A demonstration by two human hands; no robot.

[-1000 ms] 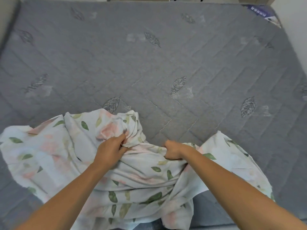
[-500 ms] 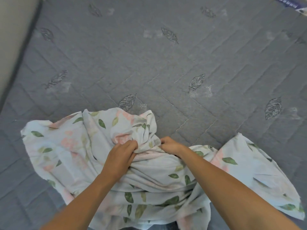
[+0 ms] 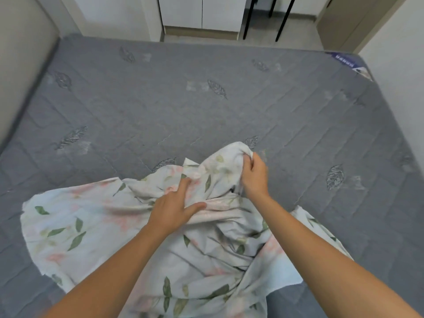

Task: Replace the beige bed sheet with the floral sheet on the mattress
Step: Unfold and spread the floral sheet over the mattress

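Head view: a grey quilted mattress [image 3: 206,106], stitched with scattered leaf motifs, is seen filling most of the frame. The floral sheet [image 3: 68,226], white with green leaves and pale pink blooms, is bunched in a crumpled heap on the near part of the mattress, spread out flat toward the left and draped over the near edge at the bottom. No other sheet is seen on the mattress.

The right hand [image 3: 254,177] is raised at the far end of the heap; its fingers are curled tight round a gathered fold of the floral sheet, so that a peak of cloth is lifted above the mattress there. The left hand [image 3: 174,207] is laid on the cloth just beside and nearer than the right hand. Its fingers are held fairly straight and pressed together, pointing toward the raised fold, with the thumb spread out to the right across a ridge of fabric. Whether any cloth is caught under its fingertips cannot be told. Both bare forearms are seen reaching in from the bottom corners.

A label [image 3: 346,60] in dark blue is seen at the far right corner of the mattress. Beyond the far edge, a white cabinet [image 3: 202,12] and black furniture legs [image 3: 282,17] are seen on a pale floor, with plain walls to either side
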